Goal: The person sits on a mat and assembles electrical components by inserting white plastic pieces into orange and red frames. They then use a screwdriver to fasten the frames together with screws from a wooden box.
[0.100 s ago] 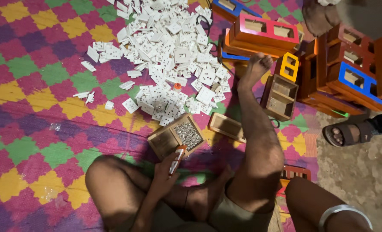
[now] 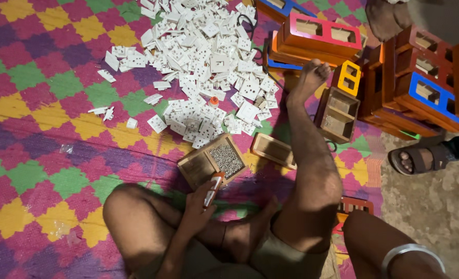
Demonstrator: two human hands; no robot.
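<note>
**Down on the mat: one hand, one screwdriver, a box of screws**

Only one of the person's own hands shows plainly — the left hand [image 2: 197,202], fingers closed around the handle of a screwdriver [image 2: 213,189] with an orange-and-white grip. The tool tilts up toward 1 o'clock, its tip end reaching the near edge of a small wooden box [image 2: 212,161] just beyond the hand. That box is split in two compartments; the right one holds a heap of small metal screws [image 2: 226,159], the left one looks dark and I cannot tell its contents. The right hand is outside the frame — only a forearm with a metal bangle [image 2: 410,254] shows at 5 o'clock, so its grip cannot be told.

At 3 o'clock from the box lies a second, flatter wooden tray [image 2: 272,150], beside the person's outstretched leg, whose foot [image 2: 308,78] points toward 12. Up at 12 o'clock spreads a big heap of white plastic switch plates [image 2: 203,67], with a small orange cap [image 2: 214,102] among them. From 1 to 3 o'clock stand painted wooden boxes [image 2: 322,36] in orange, red, blue and yellow. Everything rests on a patterned mat [image 2: 43,129] of pink, green and yellow. At 3 o'clock, off the mat, another person's sandalled foot [image 2: 413,159] stands on bare ground.
</note>
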